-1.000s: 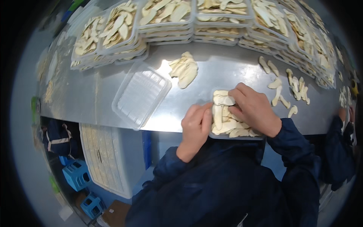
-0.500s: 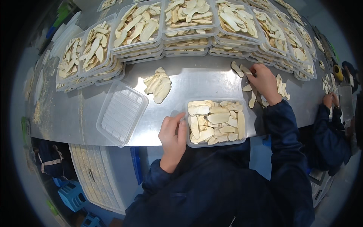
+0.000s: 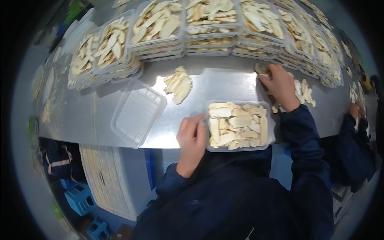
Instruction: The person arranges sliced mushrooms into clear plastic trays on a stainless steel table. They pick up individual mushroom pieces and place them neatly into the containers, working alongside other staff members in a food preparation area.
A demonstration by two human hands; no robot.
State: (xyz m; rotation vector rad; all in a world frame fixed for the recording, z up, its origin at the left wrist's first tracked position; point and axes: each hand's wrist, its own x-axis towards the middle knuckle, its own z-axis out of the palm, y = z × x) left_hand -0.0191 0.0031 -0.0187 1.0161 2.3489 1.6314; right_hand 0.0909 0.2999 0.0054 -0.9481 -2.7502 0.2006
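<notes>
My left hand (image 3: 192, 137) is beside the left edge of a clear tray (image 3: 238, 149) packed with pale mushroom slices (image 3: 241, 121), its fingers loosely bent and apart. Beyond the tray's right side, my right hand (image 3: 279, 85) has its fingers closed on a mushroom slice among loose pieces (image 3: 303, 93), partly hiding it. To the left lie an empty clear tray or lid (image 3: 139, 110) and a small heap of slices (image 3: 177, 85) on the steel table (image 3: 96, 120).
Stacked trays of slices (image 3: 156, 24) line the table's far side. Under the table are a white bin (image 3: 106, 180), blue stools (image 3: 79, 198) and a dark bag (image 3: 59, 160). A co-worker's hands (image 3: 356, 110) and dark sleeve (image 3: 354, 156) are at the right.
My right hand has moved from inside the filled tray up and right to the loose slices. My left hand stays at the tray's left edge. The head view has shifted slightly.
</notes>
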